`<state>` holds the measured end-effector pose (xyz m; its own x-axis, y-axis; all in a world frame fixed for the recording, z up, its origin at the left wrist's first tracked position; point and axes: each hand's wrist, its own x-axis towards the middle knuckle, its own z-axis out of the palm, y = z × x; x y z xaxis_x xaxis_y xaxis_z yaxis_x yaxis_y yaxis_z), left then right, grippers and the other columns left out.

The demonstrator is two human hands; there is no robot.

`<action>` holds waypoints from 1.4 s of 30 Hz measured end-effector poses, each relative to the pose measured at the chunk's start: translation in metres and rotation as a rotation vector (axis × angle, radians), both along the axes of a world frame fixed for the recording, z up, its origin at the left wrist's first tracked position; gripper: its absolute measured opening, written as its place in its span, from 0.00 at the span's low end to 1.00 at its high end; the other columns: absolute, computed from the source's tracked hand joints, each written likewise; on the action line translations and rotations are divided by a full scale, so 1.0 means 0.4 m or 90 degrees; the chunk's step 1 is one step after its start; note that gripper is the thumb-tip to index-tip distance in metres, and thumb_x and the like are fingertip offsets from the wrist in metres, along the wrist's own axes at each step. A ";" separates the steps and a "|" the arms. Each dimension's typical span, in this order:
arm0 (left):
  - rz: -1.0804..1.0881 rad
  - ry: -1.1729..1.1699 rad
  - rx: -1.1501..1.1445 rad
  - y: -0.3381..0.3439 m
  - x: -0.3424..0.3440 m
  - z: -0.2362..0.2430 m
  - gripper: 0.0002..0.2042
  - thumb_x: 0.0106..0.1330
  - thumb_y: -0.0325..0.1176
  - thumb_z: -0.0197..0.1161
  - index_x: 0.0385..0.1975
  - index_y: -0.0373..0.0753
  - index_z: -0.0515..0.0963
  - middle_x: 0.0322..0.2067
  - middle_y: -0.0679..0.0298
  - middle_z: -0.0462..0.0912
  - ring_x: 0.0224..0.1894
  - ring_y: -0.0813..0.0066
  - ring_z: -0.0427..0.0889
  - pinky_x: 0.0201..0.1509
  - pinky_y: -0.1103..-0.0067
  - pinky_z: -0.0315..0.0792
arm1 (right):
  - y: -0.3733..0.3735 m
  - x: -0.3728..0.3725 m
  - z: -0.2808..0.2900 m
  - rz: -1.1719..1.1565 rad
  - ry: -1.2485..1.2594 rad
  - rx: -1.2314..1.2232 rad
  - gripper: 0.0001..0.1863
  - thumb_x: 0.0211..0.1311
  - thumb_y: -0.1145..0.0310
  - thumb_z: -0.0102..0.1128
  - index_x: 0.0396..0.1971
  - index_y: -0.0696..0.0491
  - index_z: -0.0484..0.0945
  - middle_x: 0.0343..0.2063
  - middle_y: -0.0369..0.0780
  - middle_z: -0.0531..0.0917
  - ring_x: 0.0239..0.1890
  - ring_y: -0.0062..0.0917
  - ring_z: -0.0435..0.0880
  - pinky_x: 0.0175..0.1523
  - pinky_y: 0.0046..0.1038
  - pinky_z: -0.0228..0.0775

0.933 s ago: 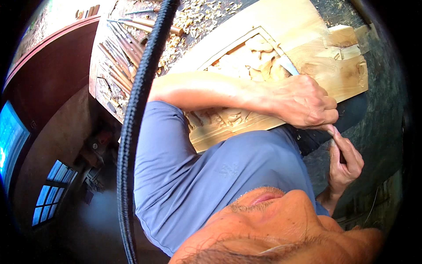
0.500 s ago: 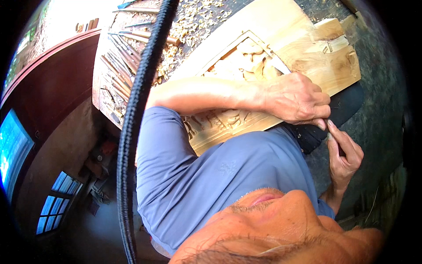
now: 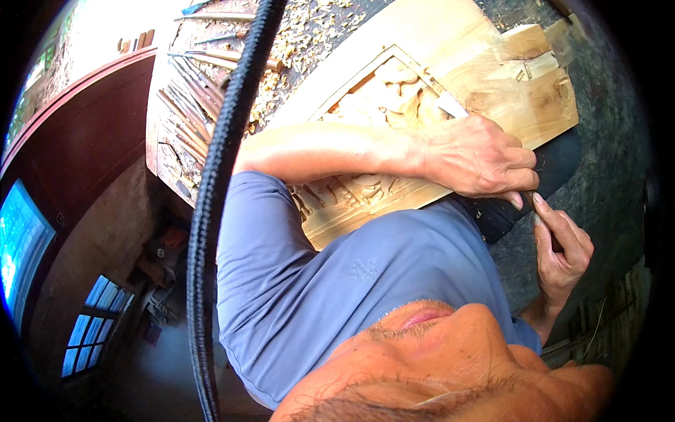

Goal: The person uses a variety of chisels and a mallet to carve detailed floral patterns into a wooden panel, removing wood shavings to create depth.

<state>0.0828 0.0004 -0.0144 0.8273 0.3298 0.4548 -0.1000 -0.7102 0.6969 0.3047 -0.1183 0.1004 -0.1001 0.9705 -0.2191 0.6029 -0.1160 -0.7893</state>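
Note:
My left hand (image 3: 481, 156) is closed, its forearm reaching across a carved wooden panel (image 3: 422, 35) to the right. The knuckles lie over the panel's near right border, beside a pale pointed strip whose nature I cannot tell. Just past that edge, the fingertips meet those of my right hand (image 3: 566, 250). The right thumb and forefinger are pinched together, the other fingers curled. Whatever sits between the two hands is too small and hidden to name. Relief carving shows inside the panel's recessed frame, partly covered by my left forearm.
Several wooden-handled carving tools (image 3: 190, 112) lie on the worktop at the far left. Wood shavings (image 3: 309, 42) are scattered behind the panel. Dark cloth (image 3: 559, 165) shows below the panel's right edge. A black braided cable (image 3: 223, 155) runs down the left of the view.
Both hands have shifted slightly to the right, the right hand also a little nearer. Their fingertips still meet, and the panel has hardly moved.

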 end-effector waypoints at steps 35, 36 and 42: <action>0.051 0.022 0.041 0.003 0.004 0.013 0.25 0.71 0.64 0.65 0.32 0.46 0.78 0.28 0.67 0.78 0.30 0.64 0.85 0.28 0.69 0.77 | -0.028 0.007 -0.083 -0.031 0.053 0.043 0.18 0.63 0.91 0.69 0.52 0.64 0.90 0.32 0.45 0.90 0.31 0.23 0.87 0.38 0.24 0.77; 0.050 0.019 0.052 -0.004 0.011 0.011 0.26 0.73 0.65 0.64 0.31 0.45 0.78 0.27 0.67 0.79 0.29 0.64 0.86 0.27 0.68 0.77 | -0.033 -0.001 -0.096 -0.033 0.044 0.088 0.18 0.63 0.91 0.68 0.52 0.64 0.90 0.33 0.45 0.90 0.32 0.22 0.87 0.38 0.23 0.76; 0.048 0.059 0.012 -0.006 -0.017 -0.001 0.23 0.73 0.62 0.66 0.34 0.45 0.77 0.29 0.66 0.76 0.30 0.64 0.84 0.29 0.68 0.77 | -0.023 -0.021 -0.097 -0.035 0.064 0.060 0.17 0.64 0.91 0.68 0.51 0.64 0.90 0.34 0.45 0.91 0.32 0.22 0.88 0.39 0.24 0.77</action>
